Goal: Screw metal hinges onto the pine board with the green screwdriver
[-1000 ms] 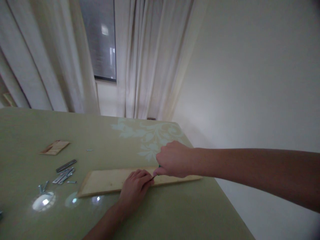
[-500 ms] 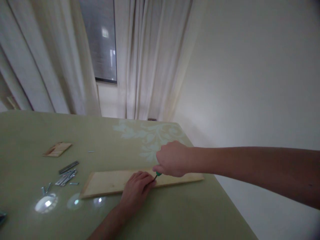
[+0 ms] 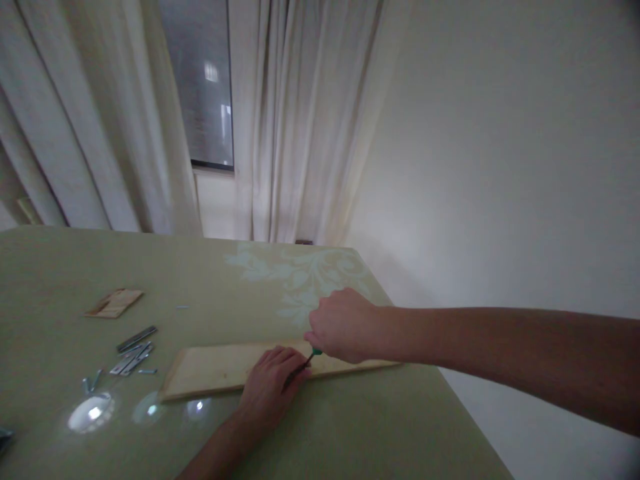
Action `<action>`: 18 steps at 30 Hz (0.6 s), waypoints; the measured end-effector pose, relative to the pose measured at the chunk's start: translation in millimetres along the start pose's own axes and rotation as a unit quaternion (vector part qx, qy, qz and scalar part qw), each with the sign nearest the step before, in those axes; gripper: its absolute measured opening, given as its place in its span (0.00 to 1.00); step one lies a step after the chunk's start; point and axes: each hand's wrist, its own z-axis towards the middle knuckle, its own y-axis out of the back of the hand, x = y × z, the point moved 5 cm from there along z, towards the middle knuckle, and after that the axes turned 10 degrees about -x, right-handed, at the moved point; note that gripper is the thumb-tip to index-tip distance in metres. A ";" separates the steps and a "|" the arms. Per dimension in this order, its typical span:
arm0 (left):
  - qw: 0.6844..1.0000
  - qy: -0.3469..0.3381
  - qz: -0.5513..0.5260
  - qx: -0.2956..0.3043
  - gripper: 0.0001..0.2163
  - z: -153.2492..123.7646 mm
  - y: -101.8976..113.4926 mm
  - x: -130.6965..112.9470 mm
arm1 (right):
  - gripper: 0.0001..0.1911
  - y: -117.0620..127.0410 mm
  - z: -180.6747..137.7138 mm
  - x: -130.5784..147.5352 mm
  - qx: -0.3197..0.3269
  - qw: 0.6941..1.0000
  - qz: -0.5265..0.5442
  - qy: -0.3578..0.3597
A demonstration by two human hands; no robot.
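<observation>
A long pale wooden board point(image 3: 215, 368) lies flat on the green table point(image 3: 350, 433). My right hand point(image 3: 343, 325) is closed around a screwdriver point(image 3: 309, 359) with a green handle; only a bit of the handle and the thin shaft show below the fist. The shaft points down and left at the board's near edge. My left hand point(image 3: 273, 387) rests on the board with fingers curled beside the screwdriver tip. What those fingers hold, if anything, is hidden.
Flat metal strips point(image 3: 135, 345) and loose screws point(image 3: 90, 384) lie left of the board. A small wooden piece point(image 3: 114, 303) sits farther back left. Curtains point(image 3: 300, 120) and a dark window point(image 3: 200, 80) stand behind the table. The table's right edge drops off near my right forearm.
My right hand has shifted slightly left and down with the screwdriver, and more of its green handle shows. The left hand stays on the board. The view tilted a little.
</observation>
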 end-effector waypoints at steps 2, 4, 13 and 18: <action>1.000 0.004 0.002 0.003 0.14 1.1 -0.5 0.2 | 0.23 2.9 -2.0 -3.2 0.006 1.000 0.010 -0.012; 1.000 0.010 0.006 -0.003 0.14 2.1 -0.6 0.4 | 0.24 10.5 -4.5 -6.1 -0.011 0.999 -0.006 0.049; 1.000 0.015 -0.009 0.006 0.09 0.8 1.1 -2.8 | 0.20 2.4 -2.3 1.1 -0.035 0.991 -0.043 0.122; 1.000 0.012 -0.010 0.015 0.11 2.4 0.2 -1.5 | 0.22 1.5 -1.5 -1.0 -0.004 1.000 0.007 0.019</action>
